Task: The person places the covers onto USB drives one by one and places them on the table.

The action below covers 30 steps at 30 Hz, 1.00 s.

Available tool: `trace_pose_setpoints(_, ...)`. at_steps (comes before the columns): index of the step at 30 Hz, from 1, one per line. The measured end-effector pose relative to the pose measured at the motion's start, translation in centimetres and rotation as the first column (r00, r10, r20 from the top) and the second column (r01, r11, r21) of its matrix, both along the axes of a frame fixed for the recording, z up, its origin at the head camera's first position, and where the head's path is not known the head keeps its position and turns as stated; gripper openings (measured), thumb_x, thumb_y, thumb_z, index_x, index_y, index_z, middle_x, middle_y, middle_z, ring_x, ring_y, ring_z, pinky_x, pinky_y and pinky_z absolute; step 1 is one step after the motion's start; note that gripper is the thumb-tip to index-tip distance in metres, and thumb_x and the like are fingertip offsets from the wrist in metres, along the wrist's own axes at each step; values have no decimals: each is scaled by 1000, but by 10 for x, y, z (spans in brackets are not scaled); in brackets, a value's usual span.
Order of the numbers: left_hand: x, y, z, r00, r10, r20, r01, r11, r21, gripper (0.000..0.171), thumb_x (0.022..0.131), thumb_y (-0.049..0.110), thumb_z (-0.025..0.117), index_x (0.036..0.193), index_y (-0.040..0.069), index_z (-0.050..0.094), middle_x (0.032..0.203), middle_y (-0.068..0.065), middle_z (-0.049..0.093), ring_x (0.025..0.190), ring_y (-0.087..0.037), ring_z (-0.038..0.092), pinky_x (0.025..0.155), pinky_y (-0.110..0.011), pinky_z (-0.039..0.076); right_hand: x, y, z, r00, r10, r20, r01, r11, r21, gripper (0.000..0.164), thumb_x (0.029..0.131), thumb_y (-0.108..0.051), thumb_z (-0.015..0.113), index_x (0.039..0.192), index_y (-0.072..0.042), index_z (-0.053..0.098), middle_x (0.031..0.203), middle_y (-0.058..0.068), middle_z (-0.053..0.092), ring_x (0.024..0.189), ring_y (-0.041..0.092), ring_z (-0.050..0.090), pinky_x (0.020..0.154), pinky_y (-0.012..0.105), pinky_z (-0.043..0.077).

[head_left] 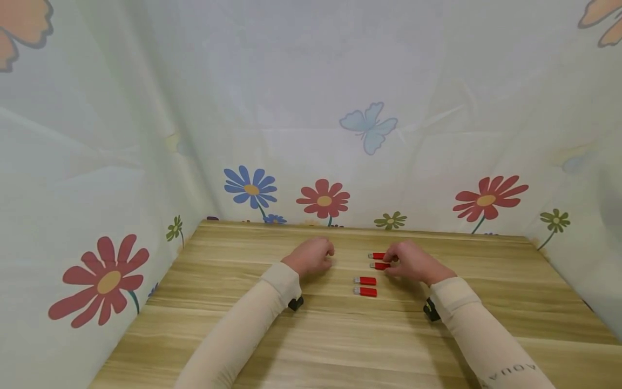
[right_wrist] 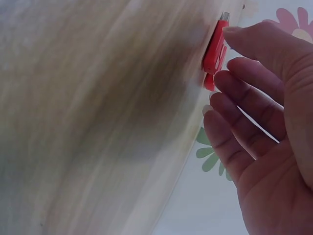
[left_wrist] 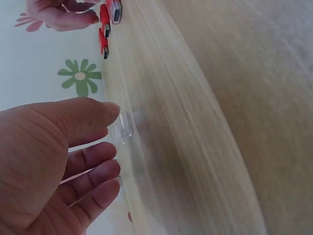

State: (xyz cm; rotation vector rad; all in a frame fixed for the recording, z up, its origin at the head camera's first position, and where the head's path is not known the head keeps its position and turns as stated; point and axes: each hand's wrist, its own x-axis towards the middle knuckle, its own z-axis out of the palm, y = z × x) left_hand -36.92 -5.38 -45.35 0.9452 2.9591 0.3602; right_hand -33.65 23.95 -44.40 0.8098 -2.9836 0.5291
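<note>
My left hand (head_left: pixel 311 256) is over the table left of the red USB sticks. Its thumb and index finger pinch a small clear plastic cap (left_wrist: pixel 125 126), while the other fingers curl loosely below. My right hand (head_left: pixel 410 262) is at the far pair: its thumb and index fingertips are at the right end of the second USB stick (head_left: pixel 380 266), just in front of the farthest USB stick (head_left: pixel 376 255). The right wrist view has the thumb against the nearer red stick (right_wrist: pixel 215 46). Another pair lies closer to me, a USB stick (head_left: pixel 365 281) above another USB stick (head_left: pixel 365 292).
The wood-grain table (head_left: pixel 316 340) ends at a pale curtain (head_left: pixel 272 108) printed with flowers and a butterfly, which also hangs along both sides. All the sticks lie roughly parallel, metal plugs to the left. Each wrist wears a small black device (head_left: pixel 295 303).
</note>
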Motion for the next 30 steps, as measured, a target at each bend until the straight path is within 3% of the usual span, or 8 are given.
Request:
trace_pose_setpoints(2, -1, 0, 1, 1000, -10, -9, 10, 1000, -10, 8, 92, 12, 68, 85, 9, 70, 85, 1, 58, 78, -15, 49, 73, -25, 45, -2, 0, -1, 1000, 0, 8, -1, 1000, 5, 17, 84, -16, 84, 97, -6, 78, 96, 3, 74, 88, 20, 65, 82, 41, 58)
trace_pose_setpoints(5, -2, 1, 1, 999, -27, -23, 27, 999, -19, 27, 90, 9, 66, 66, 12, 54, 71, 2, 40, 70, -15, 38, 63, -26, 34, -3, 0, -1, 1000, 2, 22, -2, 1000, 6, 17, 84, -17, 84, 97, -7, 78, 95, 2, 73, 85, 18, 63, 79, 38, 57)
trace_pose_setpoints(8, -3, 1, 0, 998, -45, -44, 43, 999, -26, 38, 90, 8, 66, 58, 16, 45, 65, 3, 35, 66, -14, 37, 61, -25, 32, -4, -1, -1, 1000, 7, 29, -8, 1000, 9, 17, 85, -17, 84, 97, -7, 77, 93, 2, 72, 82, 16, 61, 76, 35, 55)
trace_pose_setpoints(26, -5, 1, -5, 996, -57, -63, 54, 998, -44, 45, 92, 10, 68, 56, 18, 42, 62, 4, 33, 64, -13, 35, 62, -24, 32, -7, -8, -3, 996, -9, 90, 9, 1000, 6, 12, 88, -13, 81, 97, -6, 76, 91, 3, 72, 78, 13, 61, 76, 33, 56)
trace_pose_setpoints(30, -4, 0, -4, 998, -47, -49, 46, 998, -39, 46, 92, 9, 67, 56, 17, 40, 62, 4, 29, 62, -13, 32, 60, -25, 31, -8, -9, -2, 998, 2, 67, -3, 1000, 19, 12, 87, -13, 81, 97, -7, 77, 91, 2, 73, 78, 11, 61, 75, 33, 57)
